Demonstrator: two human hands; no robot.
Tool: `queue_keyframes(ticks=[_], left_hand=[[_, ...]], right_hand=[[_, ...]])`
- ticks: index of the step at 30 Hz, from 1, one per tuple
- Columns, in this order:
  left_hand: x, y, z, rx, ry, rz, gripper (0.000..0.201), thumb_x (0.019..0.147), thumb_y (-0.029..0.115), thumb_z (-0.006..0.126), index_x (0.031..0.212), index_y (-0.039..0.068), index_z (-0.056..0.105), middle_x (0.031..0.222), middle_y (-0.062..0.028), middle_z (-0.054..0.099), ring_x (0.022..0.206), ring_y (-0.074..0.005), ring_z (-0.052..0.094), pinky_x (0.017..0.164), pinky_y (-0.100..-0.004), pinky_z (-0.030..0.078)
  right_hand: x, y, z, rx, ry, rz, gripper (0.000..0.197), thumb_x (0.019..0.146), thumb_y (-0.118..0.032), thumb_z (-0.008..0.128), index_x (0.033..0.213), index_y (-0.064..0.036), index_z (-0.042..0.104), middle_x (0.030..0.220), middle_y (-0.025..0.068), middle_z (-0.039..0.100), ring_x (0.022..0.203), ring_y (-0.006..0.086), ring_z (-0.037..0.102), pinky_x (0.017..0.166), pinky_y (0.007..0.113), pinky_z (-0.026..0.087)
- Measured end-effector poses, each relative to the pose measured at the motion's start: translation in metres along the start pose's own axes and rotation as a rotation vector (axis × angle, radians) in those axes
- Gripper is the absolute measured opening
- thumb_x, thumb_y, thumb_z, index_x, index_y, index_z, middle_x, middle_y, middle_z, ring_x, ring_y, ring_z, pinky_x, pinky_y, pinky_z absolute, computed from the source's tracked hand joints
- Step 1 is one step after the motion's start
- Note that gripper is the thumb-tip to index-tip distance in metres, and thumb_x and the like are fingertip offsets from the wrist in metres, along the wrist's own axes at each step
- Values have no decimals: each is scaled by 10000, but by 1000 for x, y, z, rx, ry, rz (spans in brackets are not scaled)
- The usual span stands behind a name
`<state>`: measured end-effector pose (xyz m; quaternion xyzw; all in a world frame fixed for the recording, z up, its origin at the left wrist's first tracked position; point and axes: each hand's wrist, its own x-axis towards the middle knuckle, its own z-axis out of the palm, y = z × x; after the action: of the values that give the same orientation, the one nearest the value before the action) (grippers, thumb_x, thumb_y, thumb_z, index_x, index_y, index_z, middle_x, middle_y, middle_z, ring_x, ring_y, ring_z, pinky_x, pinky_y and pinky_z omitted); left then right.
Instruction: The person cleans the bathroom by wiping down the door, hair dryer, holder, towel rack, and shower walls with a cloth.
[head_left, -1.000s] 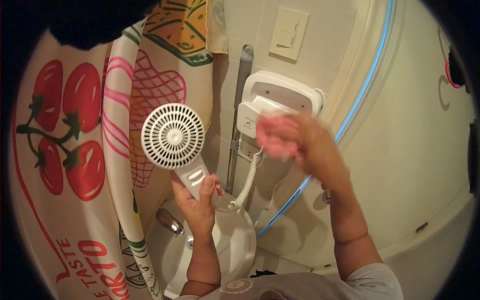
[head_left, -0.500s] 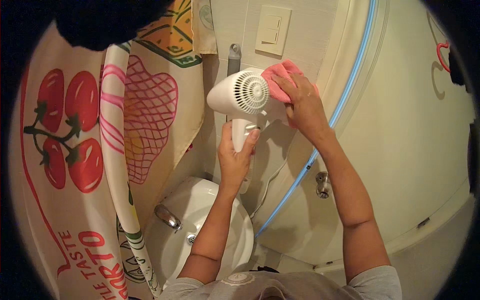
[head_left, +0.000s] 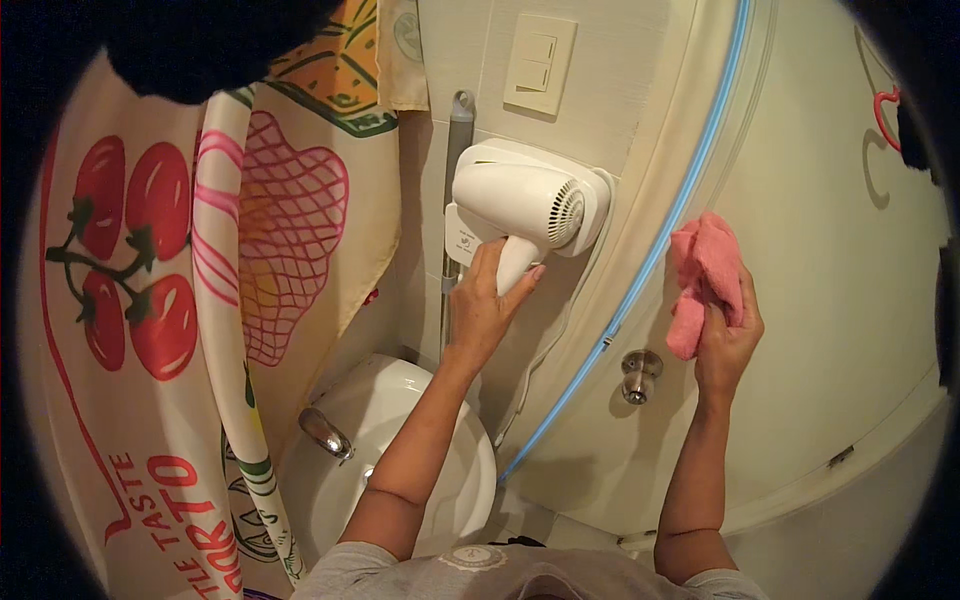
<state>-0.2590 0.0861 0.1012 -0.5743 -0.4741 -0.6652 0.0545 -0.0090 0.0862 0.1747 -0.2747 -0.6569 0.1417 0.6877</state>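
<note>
A white hair dryer (head_left: pixel 513 203) lies against its white wall holder (head_left: pixel 598 203), its round vent grille facing right. Around its handle my left hand (head_left: pixel 487 305) is closed, thumb along the right side. My right hand (head_left: pixel 730 335) is raised before the cream door, fingers closed on a crumpled pink cloth (head_left: pixel 710 275). That cloth is apart from the dryer. A white cord (head_left: pixel 548 352) hangs from the holder down toward the sink. Much of the holder is hidden behind the dryer.
A white sink (head_left: pixel 410 505) with a chrome faucet (head_left: pixel 325 433) stands below my left forearm. Left hangs a printed curtain (head_left: pixel 225 300). A grey pole (head_left: pixel 460 130) leans behind the holder; a blue tube (head_left: pixel 650 275) runs along the door frame. The door has a round knob (head_left: pixel 640 385).
The hair dryer has moved right and turned onto its wall holder, still in my left hand. My right hand has drawn the pink cloth off the holder, right and down, before the door.
</note>
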Motion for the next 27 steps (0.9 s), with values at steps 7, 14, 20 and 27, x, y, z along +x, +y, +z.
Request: queue_keyframes(ticks=[7, 14, 20, 27], left_hand=[[-1, -9, 8, 234, -3, 42, 409, 805, 287, 732, 1067, 33, 547, 970, -136, 599, 834, -337, 627, 667, -404, 498], [-10, -16, 27, 222, 119, -126, 584, 717, 317, 814, 999, -8, 419, 863, -179, 576, 744, -376, 609, 638, -425, 482], [-8, -10, 35, 283, 185, -171, 637, 679, 329, 841, 976, 20, 369, 801, -180, 565, 721, -388, 597, 629, -460, 457], [-14, -26, 21, 134, 211, -88, 574, 682, 297, 837, 1014, -2, 477, 896, -168, 552, 797, -341, 569, 689, -423, 460]], right_hand=[[-15, -1, -14, -53, -6, 46, 441, 759, 142, 456, 1174, 37, 561, 1120, 79, 587, 1060, 166, 542, 954, 282, 402], [-24, -1, -18, -145, -58, -83, 424, 795, 130, 482, 1208, 58, 540, 1148, 84, 581, 1042, 145, 550, 925, 279, 437], [-30, -2, -12, -58, -138, -25, 433, 769, 141, 481, 1189, 65, 552, 1175, 78, 571, 1079, 149, 529, 948, 279, 418], [-56, 1, 53, 237, -129, 157, 367, 859, 41, 535, 1226, 44, 520, 1140, 84, 573, 1065, 158, 543, 932, 275, 422]])
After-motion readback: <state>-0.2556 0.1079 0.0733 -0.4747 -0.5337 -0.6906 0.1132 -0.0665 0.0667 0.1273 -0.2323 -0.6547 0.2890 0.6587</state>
